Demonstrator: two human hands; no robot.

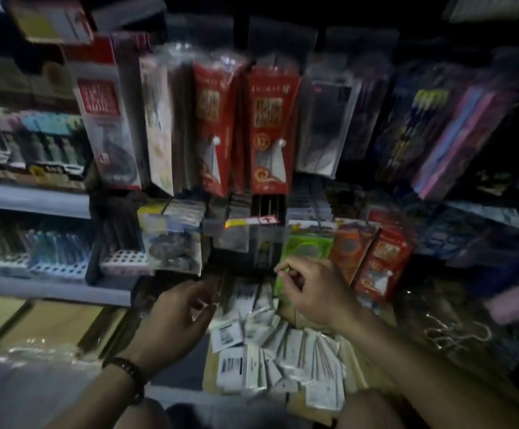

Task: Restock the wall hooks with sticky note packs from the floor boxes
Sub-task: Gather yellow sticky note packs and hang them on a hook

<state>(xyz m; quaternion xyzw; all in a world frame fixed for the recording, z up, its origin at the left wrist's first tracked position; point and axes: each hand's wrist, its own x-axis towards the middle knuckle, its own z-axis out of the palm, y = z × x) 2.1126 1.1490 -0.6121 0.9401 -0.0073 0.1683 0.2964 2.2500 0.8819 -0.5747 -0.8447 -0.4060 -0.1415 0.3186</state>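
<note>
One view to work from, head cam, dim and smeared, so here we go. Right hand (313, 292) is up front, thumb & forefinger pinched together at the lower-left corner of the green pack (309, 246), other fingers curled under. Looks like a real grip, tho the blur makes the contact hard to confirm.

That green pack sits straight ahead of the fingertips, i.e. up and a touch right in frame. Its long axis runs roughly upright, top end tucked in w/ the low hanging row, just beside the orange pack (349, 249) and, further right, the red pack (382, 264). No hook visible behind it, too dark.

Left hand (177, 317) hangs lower & to the left, well apart from the green pack, fingers loosely curled w/ thumb near forefinger. Can't tell if anything's in it. Wristband (128, 368) on that arm.

Below and btwn both hands is the floor box (355, 363), stuffed w/ white packs (283, 345), several barcode side up, fanned out.

So right hand is the near one by far. The move, I'd judge, is a push up & fwd along the pack's long axis to seat its top on a hook. Left hand is better placed for the box, prob. the next pick.
</note>
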